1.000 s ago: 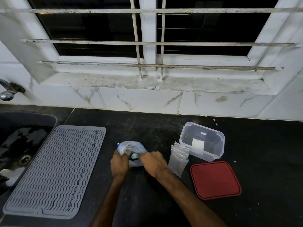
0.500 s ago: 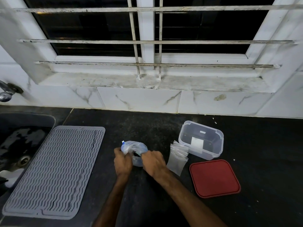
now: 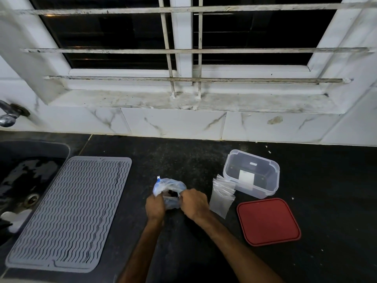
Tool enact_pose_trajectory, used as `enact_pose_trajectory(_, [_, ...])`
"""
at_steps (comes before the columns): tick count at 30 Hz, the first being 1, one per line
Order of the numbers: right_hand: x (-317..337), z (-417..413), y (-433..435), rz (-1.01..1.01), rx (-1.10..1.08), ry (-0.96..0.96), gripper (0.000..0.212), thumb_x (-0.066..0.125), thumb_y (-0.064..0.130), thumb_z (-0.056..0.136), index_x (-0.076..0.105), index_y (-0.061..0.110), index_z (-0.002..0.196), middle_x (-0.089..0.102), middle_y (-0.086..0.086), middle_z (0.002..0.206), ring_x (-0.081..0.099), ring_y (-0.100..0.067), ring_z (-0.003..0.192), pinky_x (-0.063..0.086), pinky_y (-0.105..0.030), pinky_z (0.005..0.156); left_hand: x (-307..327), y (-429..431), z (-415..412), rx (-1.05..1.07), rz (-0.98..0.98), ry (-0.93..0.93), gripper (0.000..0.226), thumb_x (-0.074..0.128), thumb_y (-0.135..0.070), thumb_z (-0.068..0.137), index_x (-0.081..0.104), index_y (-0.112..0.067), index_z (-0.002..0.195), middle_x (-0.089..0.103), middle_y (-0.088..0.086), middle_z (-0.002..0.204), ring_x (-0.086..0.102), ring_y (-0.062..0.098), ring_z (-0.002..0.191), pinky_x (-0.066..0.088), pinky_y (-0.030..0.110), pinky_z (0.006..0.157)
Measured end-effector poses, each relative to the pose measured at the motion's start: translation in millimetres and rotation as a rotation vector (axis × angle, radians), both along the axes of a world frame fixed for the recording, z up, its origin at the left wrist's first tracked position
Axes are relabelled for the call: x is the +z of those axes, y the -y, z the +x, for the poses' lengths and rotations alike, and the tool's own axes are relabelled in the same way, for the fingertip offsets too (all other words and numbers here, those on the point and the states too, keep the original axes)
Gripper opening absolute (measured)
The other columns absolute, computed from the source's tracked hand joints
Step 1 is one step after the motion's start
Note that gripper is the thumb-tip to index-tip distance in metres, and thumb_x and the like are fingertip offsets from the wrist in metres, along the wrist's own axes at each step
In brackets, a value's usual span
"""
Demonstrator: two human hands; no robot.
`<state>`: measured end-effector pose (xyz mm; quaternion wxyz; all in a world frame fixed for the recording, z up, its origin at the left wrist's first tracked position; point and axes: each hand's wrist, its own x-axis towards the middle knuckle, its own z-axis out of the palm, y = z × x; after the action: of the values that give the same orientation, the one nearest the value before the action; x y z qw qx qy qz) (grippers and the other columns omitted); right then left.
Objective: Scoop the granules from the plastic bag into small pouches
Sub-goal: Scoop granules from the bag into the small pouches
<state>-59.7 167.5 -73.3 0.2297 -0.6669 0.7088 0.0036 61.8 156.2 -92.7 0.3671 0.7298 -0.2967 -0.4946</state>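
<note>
A crumpled clear plastic bag (image 3: pixel 170 185) with a blue-and-white edge sits on the black counter, its mouth pulled apart and dark inside. My left hand (image 3: pixel 155 207) grips the bag's left rim. My right hand (image 3: pixel 193 203) grips its right rim. The granules themselves are not clearly visible. A stack of small clear pouches (image 3: pixel 222 198) lies just right of my right hand, leaning against a clear plastic container (image 3: pixel 252 176).
A red lid (image 3: pixel 268 221) lies flat in front of the container. A grey ribbed drying mat (image 3: pixel 71 209) covers the counter to the left, beside a dark sink (image 3: pixel 22 176) and tap (image 3: pixel 9 114). White tiled wall and barred window stand behind.
Both hands kept hold of the bag and pulled its mouth wider, showing a dark opening. The view shifted slightly; nothing else moved.
</note>
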Motion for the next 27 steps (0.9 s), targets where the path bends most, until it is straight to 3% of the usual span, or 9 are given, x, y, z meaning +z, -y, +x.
enact_pose_trajectory(3, [2,0,-3,0.024,-0.069,0.088,0.027,0.049,0.03,0.099,0.07,0.013,0.106,0.072,-0.008,0.1,0.068,-0.023,0.092,0.053,-0.035,0.083,4,-2,-3,0.015,-0.063,0.018,0.018,0.049,-0.012,0.096,0.065,-0.005,0.098,0.069,0.014,0.097,0.066,0.028,0.091,0.054,0.041,0.081])
enact_pose_trajectory(7, [-5,-9,-5,0.168,-0.213,0.459,0.028,0.045,0.029,0.099,0.07,0.018,0.094,0.068,-0.001,0.068,0.059,-0.011,0.051,0.051,-0.026,0.059,2,3,2,-0.05,-0.105,0.043,0.023,0.05,-0.011,0.095,0.068,-0.003,0.108,0.07,0.015,0.101,0.067,0.029,0.094,0.055,0.041,0.083])
enact_pose_trajectory(10, [-10,-15,-7,0.22,-0.28,0.614,0.027,0.047,0.027,0.098,0.072,0.018,0.094,0.067,0.0,0.066,0.052,-0.009,0.045,0.048,-0.025,0.056,-2,6,6,-0.098,-0.068,0.037,0.02,0.051,-0.012,0.096,0.067,-0.006,0.107,0.07,0.016,0.102,0.067,0.029,0.094,0.056,0.045,0.085])
enact_pose_trajectory(13, [-12,-15,-9,0.199,-0.247,0.566,0.029,0.047,0.028,0.098,0.073,0.015,0.096,0.071,-0.003,0.069,0.058,-0.009,0.048,0.054,-0.028,0.062,-8,8,8,-0.074,-0.018,0.137,0.027,0.053,-0.017,0.095,0.067,0.003,0.107,0.069,0.021,0.101,0.066,0.032,0.093,0.052,0.036,0.076])
enact_pose_trajectory(17, [-2,-9,-12,-0.065,-0.048,0.223,0.027,0.049,0.029,0.097,0.07,0.012,0.1,0.072,-0.008,0.091,0.069,-0.021,0.081,0.055,-0.033,0.077,-5,9,6,-0.06,0.05,0.246,0.032,0.051,-0.023,0.097,0.064,0.002,0.112,0.066,0.02,0.107,0.063,0.034,0.099,0.05,0.038,0.081])
enact_pose_trajectory(19, [0,-7,-13,-0.17,-0.01,0.159,0.027,0.049,0.029,0.097,0.069,0.012,0.101,0.07,-0.008,0.095,0.067,-0.024,0.087,0.052,-0.035,0.078,-3,9,6,-0.09,0.053,0.308,0.033,0.048,-0.024,0.099,0.064,0.001,0.113,0.066,0.021,0.109,0.063,0.034,0.101,0.047,0.035,0.08])
enact_pose_trajectory(21, [-3,-9,-13,-0.196,-0.081,0.306,0.025,0.052,0.025,0.095,0.07,0.011,0.089,0.071,-0.007,0.083,0.068,-0.02,0.074,0.056,-0.035,0.071,1,9,6,-0.118,0.042,0.351,0.03,0.049,-0.022,0.098,0.065,0.001,0.11,0.066,0.02,0.106,0.062,0.032,0.097,0.044,0.033,0.076])
enact_pose_trajectory(24, [-6,-16,-13,-0.034,-0.375,0.7,0.025,0.054,0.022,0.094,0.073,0.009,0.083,0.066,-0.005,0.062,0.056,-0.009,0.045,0.05,-0.029,0.047,-2,8,11,-0.143,0.018,0.346,0.028,0.053,-0.023,0.095,0.066,0.0,0.106,0.068,0.017,0.101,0.064,0.028,0.088,0.049,0.034,0.072])
enact_pose_trajectory(27, [-5,-21,-15,0.156,-0.515,0.923,0.023,0.056,0.018,0.092,0.074,0.005,0.087,0.063,-0.003,0.058,0.048,-0.008,0.041,0.039,-0.02,0.041,-5,5,12,-0.181,0.014,0.342,0.027,0.055,-0.024,0.095,0.066,-0.002,0.107,0.068,0.012,0.098,0.063,0.024,0.084,0.05,0.033,0.067])
